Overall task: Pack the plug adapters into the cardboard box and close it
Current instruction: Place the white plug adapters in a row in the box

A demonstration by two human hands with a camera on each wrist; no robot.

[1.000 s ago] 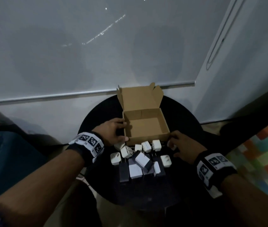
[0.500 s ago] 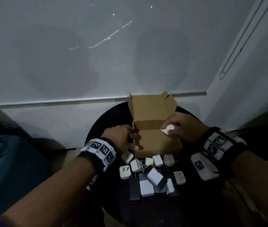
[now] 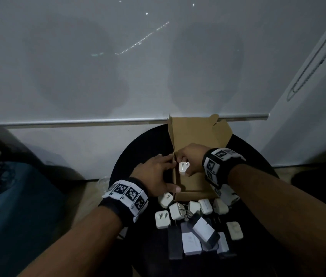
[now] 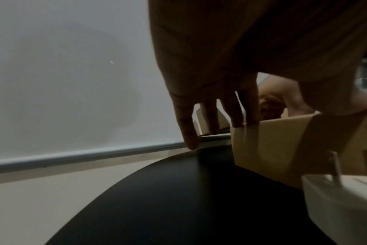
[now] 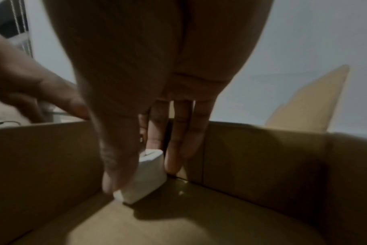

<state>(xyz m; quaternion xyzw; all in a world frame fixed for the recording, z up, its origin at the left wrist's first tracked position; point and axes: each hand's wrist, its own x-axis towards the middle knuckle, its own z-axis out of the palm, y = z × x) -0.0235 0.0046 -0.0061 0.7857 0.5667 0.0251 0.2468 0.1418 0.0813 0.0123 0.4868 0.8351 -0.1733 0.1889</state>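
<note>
Over on the left of the round black tabletop [image 3: 138, 148], the left hand [image 3: 154, 174] braced the cardboard box [image 3: 196, 188], fingers [image 4: 247, 106] lying straight over the top of its left wall and thumb hooked at the near corner, nothing held in it. Moving right, the right hand [image 3: 192, 158] was down inside the box, thumb and fingers [image 5: 179, 140] pinching a white plug adapter [image 5: 146, 175] and setting it on the floor close to a corner, prongs up. Done well, that piece wanted to sit snug against both walls before release, so rows could build outward from the corner; the brace on the wall looked worth keeping, since a light box would likely skate on that smooth top. Inside, only that one adapter showed on the brown floor, though the hands hid part of the interior. The lid [image 3: 198, 132] stood upright at the back, tabs free. Further right and nearer, a loose cluster of white adapters [image 3: 194, 210] lay just outside the front wall, with several flat dark-and-white adapter bricks [image 3: 194, 240] beyond them, all unpacked.
</note>
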